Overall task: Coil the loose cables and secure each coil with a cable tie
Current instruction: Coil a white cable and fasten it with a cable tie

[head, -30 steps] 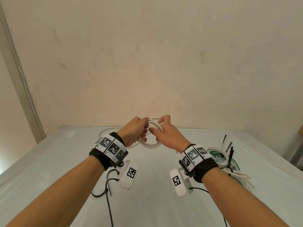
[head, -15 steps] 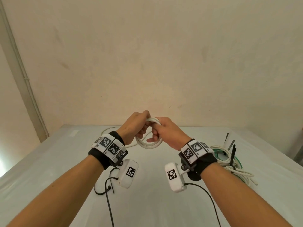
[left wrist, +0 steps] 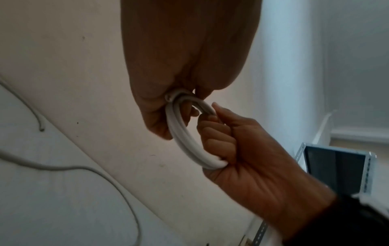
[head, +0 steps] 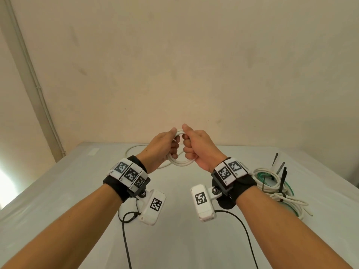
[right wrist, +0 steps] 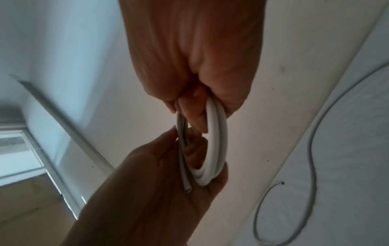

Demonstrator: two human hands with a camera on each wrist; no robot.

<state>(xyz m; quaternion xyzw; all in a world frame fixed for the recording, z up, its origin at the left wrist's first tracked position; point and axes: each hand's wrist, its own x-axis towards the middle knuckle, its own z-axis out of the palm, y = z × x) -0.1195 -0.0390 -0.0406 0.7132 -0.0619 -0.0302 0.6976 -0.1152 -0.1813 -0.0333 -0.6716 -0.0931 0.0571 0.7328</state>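
Note:
A small coil of white cable is held in the air above the table between both hands. My left hand grips the coil's left side, fingers curled through the ring. My right hand is a fist wrapped round the coil's right side. The cut end of the cable sticks out by the left palm. A loose white cable lies on the table beyond the hands. Black cable ties stand among the cables at the right.
A heap of white and green cables lies on the white table at the right. A plain wall rises behind the table's far edge. Black cords hang from the wrist cameras over the near table.
Both hands rose with the coil and drew closer together. The right hand turned from a fingertip hold on the ring into a full fist round its right side.

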